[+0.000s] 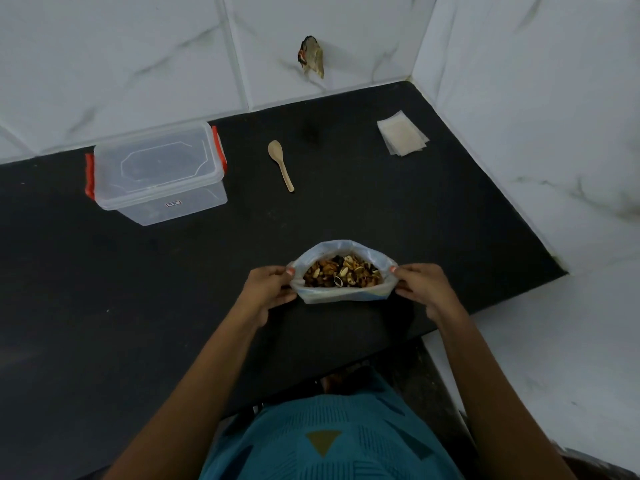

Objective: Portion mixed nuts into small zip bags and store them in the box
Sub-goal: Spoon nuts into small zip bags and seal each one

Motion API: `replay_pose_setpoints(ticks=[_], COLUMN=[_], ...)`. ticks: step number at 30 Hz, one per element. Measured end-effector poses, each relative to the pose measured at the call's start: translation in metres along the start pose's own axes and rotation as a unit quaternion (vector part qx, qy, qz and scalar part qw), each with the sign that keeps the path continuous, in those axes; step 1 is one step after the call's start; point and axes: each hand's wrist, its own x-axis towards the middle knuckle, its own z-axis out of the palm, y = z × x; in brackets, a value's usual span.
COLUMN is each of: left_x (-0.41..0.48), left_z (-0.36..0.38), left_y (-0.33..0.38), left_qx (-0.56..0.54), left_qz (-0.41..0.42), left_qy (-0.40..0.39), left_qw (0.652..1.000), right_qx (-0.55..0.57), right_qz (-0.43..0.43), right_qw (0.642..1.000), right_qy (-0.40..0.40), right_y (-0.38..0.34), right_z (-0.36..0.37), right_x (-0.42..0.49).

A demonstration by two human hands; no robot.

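Note:
A large clear plastic bag (pixel 341 295) stands on the black counter (pixel 138 289) near its front edge, its mouth spread wide. Mixed nuts (pixel 341 276) fill it. My left hand (pixel 268 291) pinches the bag's left rim and my right hand (pixel 420 289) pinches the right rim. A clear plastic box (pixel 156 174) with red clips and its lid on sits at the back left. A small wooden spoon (pixel 281 164) lies behind the bag. A stack of small empty zip bags (pixel 401 133) lies at the back right.
White marble-tiled walls (pixel 519 98) close the counter at the back and right. A scrap of something brownish (pixel 311 57) sticks to the back wall. The counter's front edge runs just below the bag.

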Motion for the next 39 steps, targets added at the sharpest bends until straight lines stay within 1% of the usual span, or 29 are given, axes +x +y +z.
replay_pose_setpoints(ticks=[3,6,8,10,12,14,16,20,23,26,29,32,34,37,38,39], left_x=[-0.001,0.003,0.005,0.004,0.003,0.001,-0.001,-0.006,-0.006,-0.005,-0.006,-0.011,-0.014,-0.012,-0.010,-0.008], left_z=[0.000,0.001,0.003,0.005,0.007,0.008,0.007,0.006,0.013,0.017,0.018,0.021,0.021,0.019,0.019,0.018], left_y=[0.001,0.003,0.003,0.000,-0.003,-0.004,-0.004,-0.002,-0.003,-0.005,-0.007,-0.005,-0.005,-0.010,-0.013,-0.014], left_qx=[-0.057,-0.150,-0.236,-0.328,-0.385,-0.368,-0.335,-0.312,-0.315,-0.333,-0.337,-0.330,-0.279,-0.135,-0.105,-0.100], left_qz=[-0.013,-0.043,-0.065,-0.089,-0.102,-0.095,-0.092,-0.086,-0.070,-0.062,-0.048,-0.036,-0.037,-0.046,-0.052,-0.064], left_qy=[-0.008,-0.016,-0.027,-0.046,-0.063,-0.073,-0.077,-0.100,-0.071,-0.057,-0.064,-0.061,-0.044,0.007,0.015,0.014], left_qw=[0.998,0.988,0.969,0.940,0.915,0.922,0.935,0.941,0.944,0.939,0.938,0.941,0.959,0.990,0.993,0.993], right_qx=[0.054,0.121,0.178,0.241,0.291,0.301,0.286,0.276,0.260,0.259,0.272,0.313,0.302,0.191,0.178,0.184], right_qz=[0.020,0.062,0.092,0.118,0.136,0.146,0.149,0.137,0.115,0.092,0.075,0.084,0.090,0.103,0.106,0.108], right_qw=[0.997,0.986,0.974,0.957,0.939,0.932,0.935,0.944,0.954,0.958,0.956,0.945,0.949,0.976,0.978,0.976], right_qy=[-0.057,-0.092,-0.103,-0.109,-0.119,-0.141,-0.150,-0.117,-0.093,-0.082,-0.077,-0.047,-0.034,-0.019,-0.023,-0.034], right_y=[-0.003,-0.004,-0.004,-0.003,-0.001,0.002,0.003,0.003,0.000,-0.001,0.003,0.007,0.009,0.010,0.011,0.011], right_z=[-0.005,-0.009,-0.009,-0.007,-0.005,-0.005,-0.005,0.003,0.010,0.011,0.011,0.013,0.014,0.014,0.013,0.013], right_x=[-0.002,-0.002,-0.001,-0.001,0.000,0.000,-0.002,-0.005,-0.007,-0.009,-0.011,-0.012,-0.013,-0.014,-0.014,-0.015])
